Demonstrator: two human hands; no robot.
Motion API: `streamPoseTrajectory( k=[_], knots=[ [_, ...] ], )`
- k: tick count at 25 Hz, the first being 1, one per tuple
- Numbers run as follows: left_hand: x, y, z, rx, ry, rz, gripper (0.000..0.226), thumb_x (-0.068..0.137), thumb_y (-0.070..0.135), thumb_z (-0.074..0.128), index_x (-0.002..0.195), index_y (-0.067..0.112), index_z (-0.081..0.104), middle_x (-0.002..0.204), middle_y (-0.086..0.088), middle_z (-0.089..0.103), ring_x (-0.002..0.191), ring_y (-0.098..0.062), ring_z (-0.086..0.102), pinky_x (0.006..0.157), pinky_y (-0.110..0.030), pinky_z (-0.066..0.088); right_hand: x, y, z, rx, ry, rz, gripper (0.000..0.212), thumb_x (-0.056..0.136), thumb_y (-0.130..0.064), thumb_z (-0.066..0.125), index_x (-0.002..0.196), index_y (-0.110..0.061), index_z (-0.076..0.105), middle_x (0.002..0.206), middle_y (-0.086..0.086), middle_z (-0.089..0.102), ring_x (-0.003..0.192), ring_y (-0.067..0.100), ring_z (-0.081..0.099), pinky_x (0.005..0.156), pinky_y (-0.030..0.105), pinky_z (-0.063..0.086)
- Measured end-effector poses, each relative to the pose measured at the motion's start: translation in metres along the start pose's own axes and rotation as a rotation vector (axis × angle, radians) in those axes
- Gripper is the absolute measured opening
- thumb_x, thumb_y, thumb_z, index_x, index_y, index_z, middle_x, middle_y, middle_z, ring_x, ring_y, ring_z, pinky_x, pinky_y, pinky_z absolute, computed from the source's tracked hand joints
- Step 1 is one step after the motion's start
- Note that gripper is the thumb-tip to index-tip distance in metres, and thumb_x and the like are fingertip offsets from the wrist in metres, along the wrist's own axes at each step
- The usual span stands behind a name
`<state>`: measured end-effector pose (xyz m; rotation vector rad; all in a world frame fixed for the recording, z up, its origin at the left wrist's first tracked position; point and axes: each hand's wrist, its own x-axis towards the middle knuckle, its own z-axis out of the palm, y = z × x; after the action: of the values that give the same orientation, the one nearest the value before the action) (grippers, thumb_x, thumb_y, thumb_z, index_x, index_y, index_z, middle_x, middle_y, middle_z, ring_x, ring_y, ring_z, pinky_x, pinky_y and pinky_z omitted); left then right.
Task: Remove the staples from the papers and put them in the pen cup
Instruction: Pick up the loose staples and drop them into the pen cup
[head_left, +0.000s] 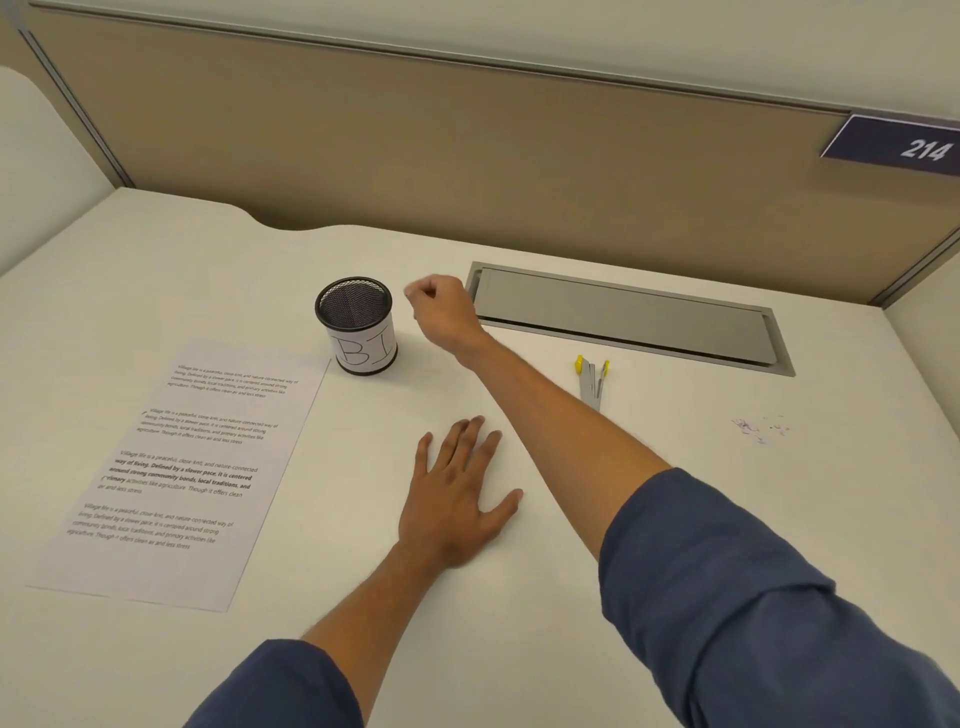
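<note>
The right hand is held up just beside the black mesh pen cup, with its fingertips pinched together — what is pinched is too small to be seen. The left hand is laid flat on the white desk, fingers spread, nothing held. The papers are seen lying flat to the left, near the cup. A staple remover with yellow tips is left on the desk to the right — well apart from the papers.
</note>
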<state>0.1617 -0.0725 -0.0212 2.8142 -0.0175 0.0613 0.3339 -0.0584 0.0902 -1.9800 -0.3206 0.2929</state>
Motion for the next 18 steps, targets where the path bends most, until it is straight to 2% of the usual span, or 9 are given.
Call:
streamPoseTrajectory(
  k=[1, 3, 6, 9, 12, 16, 18],
  knots=[
    [0.0, 0.0, 0.0, 0.001, 0.002, 0.0, 0.073, 0.093, 0.067, 0.023, 0.155, 0.03, 0.016, 0.165, 0.006, 0.008, 0.151, -0.012, 0.0, 0.122, -0.045, -0.008, 0.002, -0.011, 0.001, 0.055, -0.014, -0.027, 0.017, 0.091, -0.013, 0.054, 0.077, -0.017, 0.062, 0.083, -0.002, 0.062, 0.084, 0.018, 0.057, 0.081, 0.033, 0.047],
    [0.0, 0.0, 0.001, 0.002, -0.006, -0.005, 0.074, 0.092, 0.068, 0.022, 0.155, 0.03, 0.015, 0.165, 0.005, 0.009, 0.152, -0.013, 0.001, 0.122, -0.046, -0.006, 0.007, -0.024, 0.007, -0.084, -0.067, -0.135, 0.016, 0.091, -0.014, 0.054, 0.085, -0.011, 0.069, 0.092, 0.001, 0.068, 0.089, 0.019, 0.061, 0.083, 0.033, 0.048],
    [0.0, -0.001, 0.0, 0.01, -0.042, -0.017, 0.078, 0.09, 0.07, 0.018, 0.156, 0.029, 0.01, 0.165, 0.004, 0.008, 0.152, -0.014, 0.0, 0.122, -0.049, -0.003, 0.012, -0.026, 0.017, -0.493, -0.144, -0.253, 0.025, 0.089, -0.013, 0.046, 0.093, -0.012, 0.071, 0.099, 0.005, 0.07, 0.089, 0.027, 0.063, 0.076, 0.035, 0.052],
    [0.001, 0.001, -0.002, 0.018, -0.065, -0.024, 0.084, 0.086, 0.073, 0.007, 0.157, 0.029, 0.005, 0.166, 0.004, 0.005, 0.152, -0.015, -0.003, 0.121, -0.051, -0.002, 0.01, -0.027, 0.02, -0.639, -0.14, -0.313, 0.02, 0.084, -0.012, 0.051, 0.091, -0.014, 0.07, 0.095, 0.005, 0.069, 0.084, 0.027, 0.063, 0.067, 0.032, 0.049],
    [0.003, 0.01, -0.002, 0.018, -0.069, -0.001, 0.084, 0.085, 0.073, 0.007, 0.157, 0.029, 0.004, 0.166, 0.003, 0.006, 0.152, -0.015, -0.003, 0.121, -0.051, -0.002, 0.005, -0.025, 0.008, -0.568, -0.03, -0.345, 0.014, 0.078, -0.009, 0.06, 0.085, -0.017, 0.07, 0.089, 0.001, 0.07, 0.082, 0.022, 0.063, 0.065, 0.029, 0.048],
    [0.001, 0.003, 0.003, 0.006, -0.002, -0.002, 0.075, 0.092, 0.069, 0.022, 0.156, 0.029, 0.013, 0.165, 0.004, 0.008, 0.152, -0.013, 0.0, 0.122, -0.047, -0.005, -0.009, -0.015, -0.001, -0.192, 0.064, -0.27, 0.007, 0.08, -0.013, 0.066, 0.078, -0.014, 0.072, 0.079, -0.002, 0.071, 0.076, 0.015, 0.064, 0.07, 0.029, 0.053],
    [0.0, -0.003, 0.003, 0.005, 0.015, -0.008, 0.073, 0.093, 0.068, 0.025, 0.155, 0.03, 0.016, 0.165, 0.006, 0.007, 0.152, -0.012, 0.0, 0.122, -0.046, -0.005, -0.02, -0.003, -0.014, -0.067, 0.079, -0.233, 0.007, 0.082, -0.013, 0.067, 0.08, -0.012, 0.074, 0.079, -0.003, 0.072, 0.075, 0.01, 0.065, 0.073, 0.024, 0.054]
  ],
)
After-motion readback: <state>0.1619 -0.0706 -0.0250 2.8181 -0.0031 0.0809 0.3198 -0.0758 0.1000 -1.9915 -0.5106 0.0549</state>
